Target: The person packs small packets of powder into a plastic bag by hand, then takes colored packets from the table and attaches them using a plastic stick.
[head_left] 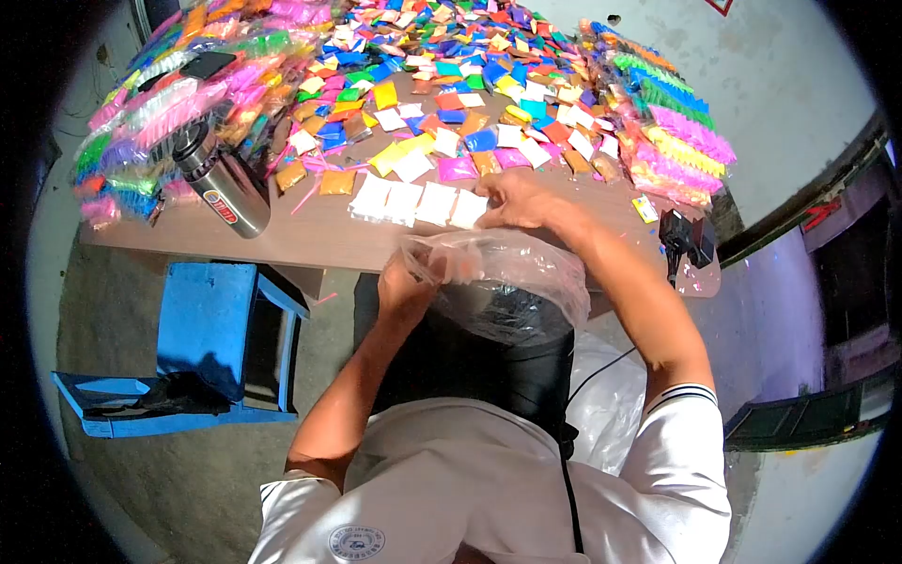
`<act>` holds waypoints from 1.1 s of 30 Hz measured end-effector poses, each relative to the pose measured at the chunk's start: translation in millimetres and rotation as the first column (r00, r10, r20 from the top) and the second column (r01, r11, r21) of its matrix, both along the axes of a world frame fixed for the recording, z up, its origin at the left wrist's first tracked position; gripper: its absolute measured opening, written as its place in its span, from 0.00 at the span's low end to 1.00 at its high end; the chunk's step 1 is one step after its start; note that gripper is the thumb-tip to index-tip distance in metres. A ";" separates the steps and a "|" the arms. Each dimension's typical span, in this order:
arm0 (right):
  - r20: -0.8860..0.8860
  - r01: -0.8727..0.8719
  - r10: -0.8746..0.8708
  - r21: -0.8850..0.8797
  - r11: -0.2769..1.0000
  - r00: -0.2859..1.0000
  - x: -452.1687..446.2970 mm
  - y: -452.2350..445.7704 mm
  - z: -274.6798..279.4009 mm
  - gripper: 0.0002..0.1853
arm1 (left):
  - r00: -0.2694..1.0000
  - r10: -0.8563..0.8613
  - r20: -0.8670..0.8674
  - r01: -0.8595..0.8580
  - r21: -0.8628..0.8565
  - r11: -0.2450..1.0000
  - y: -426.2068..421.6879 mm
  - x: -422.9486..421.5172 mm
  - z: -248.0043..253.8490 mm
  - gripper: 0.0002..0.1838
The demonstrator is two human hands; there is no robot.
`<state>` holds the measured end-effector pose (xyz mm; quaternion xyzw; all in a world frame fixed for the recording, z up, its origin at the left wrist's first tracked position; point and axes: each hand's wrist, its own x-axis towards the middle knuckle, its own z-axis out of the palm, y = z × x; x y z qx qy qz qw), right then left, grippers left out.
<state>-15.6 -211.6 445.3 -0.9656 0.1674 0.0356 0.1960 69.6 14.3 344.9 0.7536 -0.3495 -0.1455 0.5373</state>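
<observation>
The work looks partway along. A row of white packets lies along the middle of the table's near edge, laid side by side, and this much of the arranging appears done. The clear plastic bag is in hand at that same edge, though whether anything is inside it cannot be made out through the creased film. Much seems left: a broad spread of loose colored packets covers the table from just beyond the row to the far edge, mostly in no visible order. Toward the left edge lie piled bags of colored packets, and along the right edge run neat colored stacks, so a good share looks already sorted or grouped.

The person's right grip is at the right end of the white row, thumb and fingertips bent against the last packet; whether they pinch it or only touch it cannot be told. The remaining white packets extend from there toward the left corner, clear of the fingers. The left grip is clamped on the left side of the bag, just off the near edge and below the row. The bag spreads rightward from it, beneath the right forearm, in front of the person's lap.
</observation>
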 end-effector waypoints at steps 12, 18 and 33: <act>-0.012 -0.060 0.060 -0.079 0.995 0.998 13.0 18.7 -7.6 0.23 | 0.995 0.014 0.096 -0.007 -0.075 0.997 1.0 -2.8 5.4 0.19; 0.015 0.023 -0.022 -0.070 0.997 1.000 16.2 -5.6 -36.3 0.25 | 0.998 0.021 0.056 -0.021 -0.001 1.000 2.1 -5.8 11.5 0.17; 0.462 -0.326 -0.033 0.673 0.664 0.886 -179.4 167.8 62.8 0.32 | 0.998 0.034 0.046 -0.034 0.003 0.999 1.0 -5.3 2.2 0.19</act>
